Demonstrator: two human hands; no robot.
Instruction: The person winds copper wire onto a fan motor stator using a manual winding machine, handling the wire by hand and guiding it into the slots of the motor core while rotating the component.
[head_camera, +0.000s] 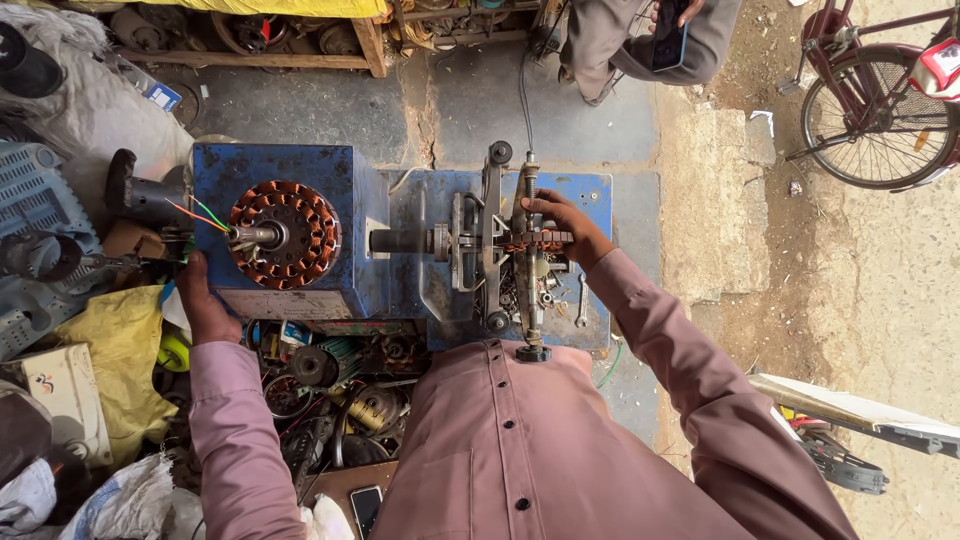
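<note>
Gripping the thin copper coil (535, 240) with closed right hand (568, 228), left hand (203, 305) resting beside the heavy stator (285, 235), its hold hidden

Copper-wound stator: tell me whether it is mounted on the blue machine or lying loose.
Mounted: the copper-wound stator sits on the shaft against the blue machine.

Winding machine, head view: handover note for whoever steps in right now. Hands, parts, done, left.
Left hand: resting at the left edge of the blue winding machine, beside the stator; whether it grips anything cannot be told.
Right hand: on the small copper-wound part in the machine's right-side frame.
Stator: mounted on the shaft, copper coils in its slots, green and orange leads trailing left.
Spanner: loose on the blue base.
Done: coils present. Left: cannot judge from this view.
</note>
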